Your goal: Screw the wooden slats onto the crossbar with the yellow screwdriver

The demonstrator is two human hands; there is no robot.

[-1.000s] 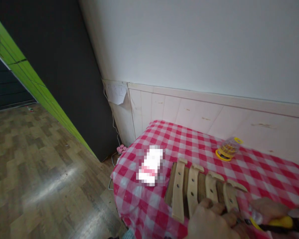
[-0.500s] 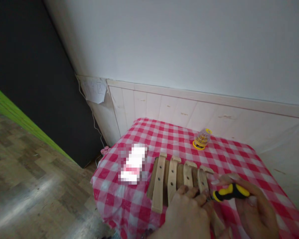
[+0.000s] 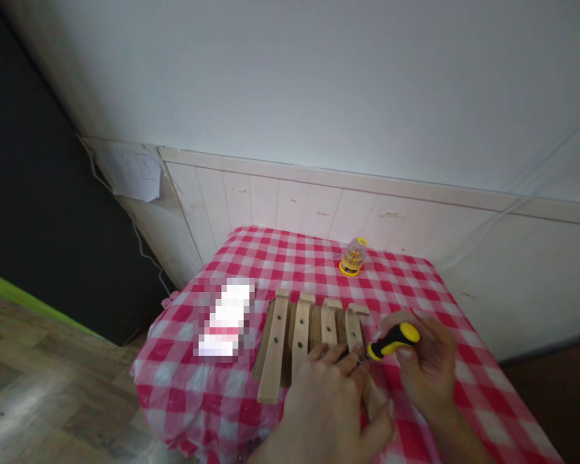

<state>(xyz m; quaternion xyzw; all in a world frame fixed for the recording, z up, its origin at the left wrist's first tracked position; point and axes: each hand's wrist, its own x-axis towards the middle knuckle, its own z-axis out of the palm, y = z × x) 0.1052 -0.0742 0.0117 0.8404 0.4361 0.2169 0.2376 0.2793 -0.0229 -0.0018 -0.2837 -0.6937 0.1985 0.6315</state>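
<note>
A wooden slatted rack (image 3: 290,338) lies flat on the red-and-white checked tablecloth (image 3: 280,264). My left hand (image 3: 331,403) rests on the rack's near right end, fingers curled and pressed down on the slats. My right hand (image 3: 428,370) is closed around a yellow-and-black screwdriver (image 3: 391,341), whose tip points left at the rightmost slat, close to my left fingertips. Whether the tip sits in a screw is too small to tell.
A small clear jar with yellow lid and base (image 3: 352,256) stands near the table's back edge. A blurred white-and-pink item (image 3: 225,317) lies left of the rack. White panelled wall (image 3: 319,206) runs behind; a dark panel (image 3: 33,212) and wooden floor (image 3: 38,399) lie to the left.
The view has swung right, bringing the whole table into frame. My right hand with the screwdriver has come up into full view beside the rack; my left hand stays on the slats.
</note>
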